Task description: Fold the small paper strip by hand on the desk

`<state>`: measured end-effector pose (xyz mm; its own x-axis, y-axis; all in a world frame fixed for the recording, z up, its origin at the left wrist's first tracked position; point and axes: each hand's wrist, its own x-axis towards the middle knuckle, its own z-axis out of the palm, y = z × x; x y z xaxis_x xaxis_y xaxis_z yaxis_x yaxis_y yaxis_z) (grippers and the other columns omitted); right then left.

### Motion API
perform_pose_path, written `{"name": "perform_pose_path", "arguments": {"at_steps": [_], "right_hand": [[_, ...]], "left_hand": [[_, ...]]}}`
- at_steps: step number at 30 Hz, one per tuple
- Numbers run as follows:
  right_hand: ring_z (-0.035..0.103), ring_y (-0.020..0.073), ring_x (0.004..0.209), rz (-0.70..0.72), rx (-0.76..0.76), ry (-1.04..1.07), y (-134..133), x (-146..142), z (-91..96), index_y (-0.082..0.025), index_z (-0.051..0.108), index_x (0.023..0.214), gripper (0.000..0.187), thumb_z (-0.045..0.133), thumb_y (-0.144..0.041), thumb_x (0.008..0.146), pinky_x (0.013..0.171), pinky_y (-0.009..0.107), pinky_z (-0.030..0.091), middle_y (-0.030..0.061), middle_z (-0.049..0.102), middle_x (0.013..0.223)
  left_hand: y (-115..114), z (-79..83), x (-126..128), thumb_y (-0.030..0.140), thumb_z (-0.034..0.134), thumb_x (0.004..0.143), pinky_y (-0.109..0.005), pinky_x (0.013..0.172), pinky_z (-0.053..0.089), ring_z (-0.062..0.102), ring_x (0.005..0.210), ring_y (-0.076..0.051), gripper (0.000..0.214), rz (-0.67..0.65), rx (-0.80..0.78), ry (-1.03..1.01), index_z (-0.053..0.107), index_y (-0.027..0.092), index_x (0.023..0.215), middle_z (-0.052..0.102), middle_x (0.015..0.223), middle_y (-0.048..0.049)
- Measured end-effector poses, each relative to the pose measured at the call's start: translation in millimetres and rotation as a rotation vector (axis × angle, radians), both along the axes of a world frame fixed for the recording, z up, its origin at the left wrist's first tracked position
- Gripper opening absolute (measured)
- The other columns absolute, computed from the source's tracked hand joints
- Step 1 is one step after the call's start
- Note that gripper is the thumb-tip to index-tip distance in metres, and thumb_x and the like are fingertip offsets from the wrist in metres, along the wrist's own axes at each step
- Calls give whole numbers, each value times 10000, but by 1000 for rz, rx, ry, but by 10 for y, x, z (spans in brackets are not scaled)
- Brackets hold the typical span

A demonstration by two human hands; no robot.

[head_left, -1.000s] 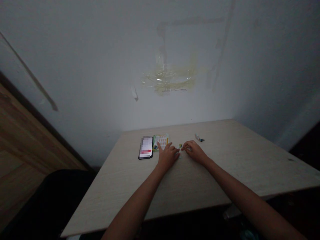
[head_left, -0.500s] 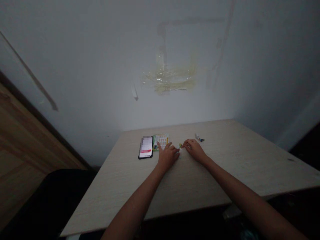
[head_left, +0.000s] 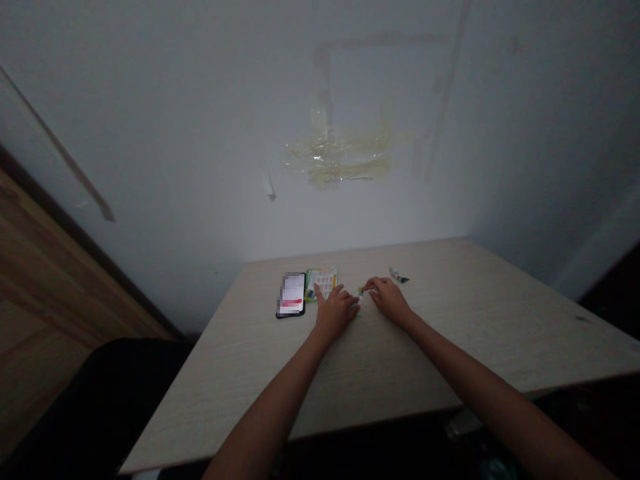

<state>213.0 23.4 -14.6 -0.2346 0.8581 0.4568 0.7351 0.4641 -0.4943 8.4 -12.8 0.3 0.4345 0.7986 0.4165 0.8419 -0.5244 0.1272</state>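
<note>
A small white, yellow and green piece (head_left: 361, 291), too small to name, is between my two hands just above the table. My left hand (head_left: 335, 312) pinches its near left side between thumb and index finger, while the outer fingers spread over the edge of a printed card or booklet (head_left: 327, 279). My right hand (head_left: 389, 300) is closed, with its fingertips pressed together at the piece's right side. Beyond my right hand lies a small crumpled wrapper-like scrap (head_left: 399, 275). A phone (head_left: 293, 297) with a lit screen rests left of the printed card.
The pale wooden table (head_left: 240, 373) meets a grey-white wall (head_left: 200, 133) with yellowed clear tape (head_left: 350, 157) on it. On the left are a wooden panel (head_left: 45, 280) and a dark object (head_left: 125, 380) beside the table edge.
My right fingertips have shifted slightly upward, and a bit more of the small piece shows. My left hand, the phone and the card have hardly moved.
</note>
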Motion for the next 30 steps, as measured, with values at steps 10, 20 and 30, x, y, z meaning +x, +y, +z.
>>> {"name": "perform_pose_path", "arguments": {"at_steps": [10, 20, 30], "right_hand": [[576, 200, 1008, 132, 46, 17, -85, 3, 37, -202, 615, 966, 140, 559, -133, 857, 923, 346, 450, 59, 665, 987], [579, 194, 1020, 181, 56, -60, -117, -21, 63, -200, 616, 1017, 207, 506, -103, 871, 929, 336, 452, 68, 652, 1019], [589, 192, 994, 234, 49, -69, -147, -21, 94, -194, 627, 993, 158, 501, -151, 907, 912, 335, 459, 73, 653, 1002]], "left_hand": [[-2, 1, -2, 421, 482, 956, -790, 1045, -90, 410, 1321, -276, 292, 29, -13, 26, 623, 387, 1210, 674, 1132, -11], [-1, 18, -3, 424, 472, 958, -829, 1014, -59, 397, 1323, -296, 291, 45, -52, 39, 621, 398, 1207, 667, 1149, -8], [-17, 63, -7, 407, 450, 969, -810, 1018, -89, 418, 1273, -270, 296, 39, -77, 37, 618, 406, 1213, 655, 1132, -16]]}}
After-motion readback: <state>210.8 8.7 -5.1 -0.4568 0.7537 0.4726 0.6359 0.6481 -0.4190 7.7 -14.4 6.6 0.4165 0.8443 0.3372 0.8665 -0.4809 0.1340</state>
